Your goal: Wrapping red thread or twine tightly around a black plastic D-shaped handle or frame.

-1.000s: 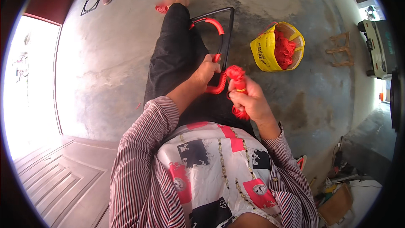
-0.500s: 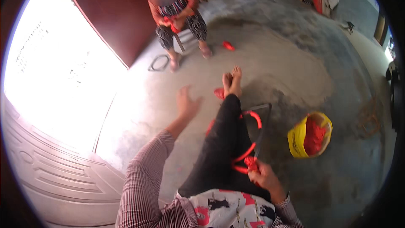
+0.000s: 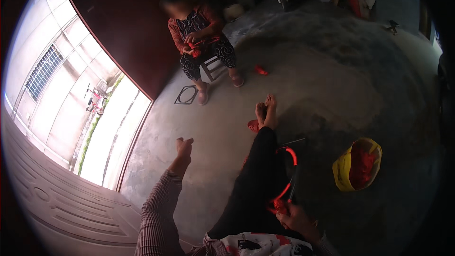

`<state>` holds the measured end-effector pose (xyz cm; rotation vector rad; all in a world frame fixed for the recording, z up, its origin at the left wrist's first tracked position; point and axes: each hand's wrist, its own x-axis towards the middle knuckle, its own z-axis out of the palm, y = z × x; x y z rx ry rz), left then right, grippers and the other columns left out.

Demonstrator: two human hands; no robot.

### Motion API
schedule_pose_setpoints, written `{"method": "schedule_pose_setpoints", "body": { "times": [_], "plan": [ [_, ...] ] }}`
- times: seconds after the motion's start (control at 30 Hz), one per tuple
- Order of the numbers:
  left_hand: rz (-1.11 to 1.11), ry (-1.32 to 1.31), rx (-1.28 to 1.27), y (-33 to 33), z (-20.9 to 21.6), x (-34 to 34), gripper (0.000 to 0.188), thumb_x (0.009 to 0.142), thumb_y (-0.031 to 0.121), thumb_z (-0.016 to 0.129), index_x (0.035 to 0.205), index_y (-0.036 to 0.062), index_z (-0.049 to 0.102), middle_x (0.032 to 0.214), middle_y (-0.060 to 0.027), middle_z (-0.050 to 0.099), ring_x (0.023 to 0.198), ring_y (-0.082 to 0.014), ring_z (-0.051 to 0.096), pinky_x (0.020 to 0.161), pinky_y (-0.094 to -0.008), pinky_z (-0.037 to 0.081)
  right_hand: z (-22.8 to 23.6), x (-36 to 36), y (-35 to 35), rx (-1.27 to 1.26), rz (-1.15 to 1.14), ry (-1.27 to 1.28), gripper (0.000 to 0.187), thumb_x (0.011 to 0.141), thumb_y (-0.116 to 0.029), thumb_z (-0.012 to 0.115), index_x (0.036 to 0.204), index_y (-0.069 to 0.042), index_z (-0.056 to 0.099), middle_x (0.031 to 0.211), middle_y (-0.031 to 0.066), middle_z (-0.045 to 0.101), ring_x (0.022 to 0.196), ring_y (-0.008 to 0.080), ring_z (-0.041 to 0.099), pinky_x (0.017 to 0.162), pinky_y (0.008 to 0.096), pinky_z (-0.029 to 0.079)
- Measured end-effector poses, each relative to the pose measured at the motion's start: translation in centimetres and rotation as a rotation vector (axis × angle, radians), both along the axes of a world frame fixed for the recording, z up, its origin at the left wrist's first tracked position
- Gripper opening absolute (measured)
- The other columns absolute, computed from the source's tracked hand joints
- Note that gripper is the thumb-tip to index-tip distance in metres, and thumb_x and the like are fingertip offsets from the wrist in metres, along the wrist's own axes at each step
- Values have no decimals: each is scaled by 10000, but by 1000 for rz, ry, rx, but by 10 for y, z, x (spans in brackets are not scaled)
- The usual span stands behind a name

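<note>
My right hand (image 3: pixel 296 221) is closed around a small red bundle (image 3: pixel 279 205), its material unclear in the dim light. The bundle touches a curved frame (image 3: pixel 295 157) beside my thigh, a thin dark hoop partly wrapped in red. My dark-trousered leg hides part of this frame. Out to the left, my left hand (image 3: pixel 184 150) is held over the floor with its fingers curled in. Whatever it may hold is too small to see.
Ahead, a person (image 3: pixel 196 33) on a stool (image 3: pixel 211 66) handles red material. A square frame with a ring (image 3: pixel 186 95) lies on the floor. A red piece (image 3: pixel 261 70) is nearby. To my right stands a yellow bag (image 3: pixel 343 173) with red contents. The doorway is left.
My left hand has moved down and left, its spread fingers now curled. My right hand keeps the red bundle near the frame. The view has shifted and darkened.
</note>
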<state>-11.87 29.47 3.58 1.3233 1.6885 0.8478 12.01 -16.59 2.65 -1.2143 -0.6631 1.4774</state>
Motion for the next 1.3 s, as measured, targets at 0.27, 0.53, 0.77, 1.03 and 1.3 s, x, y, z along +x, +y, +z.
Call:
{"method": "schedule_pose_setpoints", "body": {
  "times": [0.27,0.53,0.77,1.03,1.3],
  "plan": [
    [-652,321,-139,-152,-95,129,752,887,442,584,1409,-32,323,1377,-254,446,1269,-385,457,1044,-453,384,-23,-8,-11,-128,-29,-36,273,887,-178,626,1123,-46,592,665,-23,561,523,55,521,508,232,441],
    [-806,422,72,-177,-88,130,677,916,478,510,1386,5,390,1342,-266,478,1248,-428,459,1043,-482,382,-3,-2,-4,-111,9,-64,350,883,-187,644,1194,-45,568,653,-17,565,518,66,531,505,235,447],
    [-817,516,126,-179,-92,130,622,928,450,500,1350,-2,429,1321,-265,493,1224,-419,485,1030,-479,395,-3,-2,-6,-124,32,-91,366,890,-191,634,1216,-41,560,645,-6,564,512,75,532,501,240,446],
    [-803,453,136,-183,-91,128,606,926,457,503,1319,-2,457,1304,-269,505,1206,-427,495,1009,-480,413,-2,-3,-5,-112,6,-16,323,901,-182,620,1181,-31,564,629,-4,547,494,74,515,490,237,433],
    [-795,462,163,-177,-92,127,621,925,480,495,1309,-7,461,1287,-282,513,1182,-437,511,991,-486,424,-5,-3,-1,-86,8,2,317,901,-160,621,1183,-28,561,630,-5,547,486,67,509,479,232,424]
  ]
}}
